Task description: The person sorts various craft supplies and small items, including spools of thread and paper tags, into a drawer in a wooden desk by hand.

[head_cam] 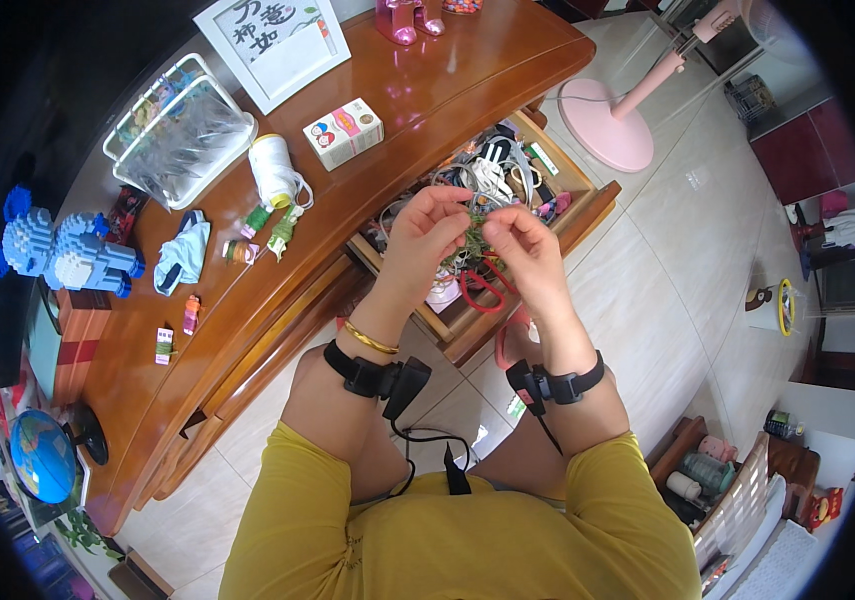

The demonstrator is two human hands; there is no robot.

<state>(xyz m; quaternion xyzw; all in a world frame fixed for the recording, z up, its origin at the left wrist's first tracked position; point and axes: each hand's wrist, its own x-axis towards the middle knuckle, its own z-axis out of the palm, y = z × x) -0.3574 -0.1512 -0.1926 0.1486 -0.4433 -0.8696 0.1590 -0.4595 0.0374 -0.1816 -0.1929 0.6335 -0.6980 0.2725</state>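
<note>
A loose tangle of green thread hangs between my two hands, above an open wooden drawer. My left hand pinches it between thumb and forefinger. Opposite, my right hand grips it the same way, fingertips close to the left ones. Just below the thread, red scissor handles show among the drawer's clutter; the blades are hidden. Cords, a white cable bundle and small items fill the drawer. Cards of wound thread, one dark green and one light green, lie on the desk at left.
On the wooden desk stand a white thread cone, a small carton, a wire rack of bags, a framed picture and a blue block figure. A pink fan base stands on the floor beyond the drawer.
</note>
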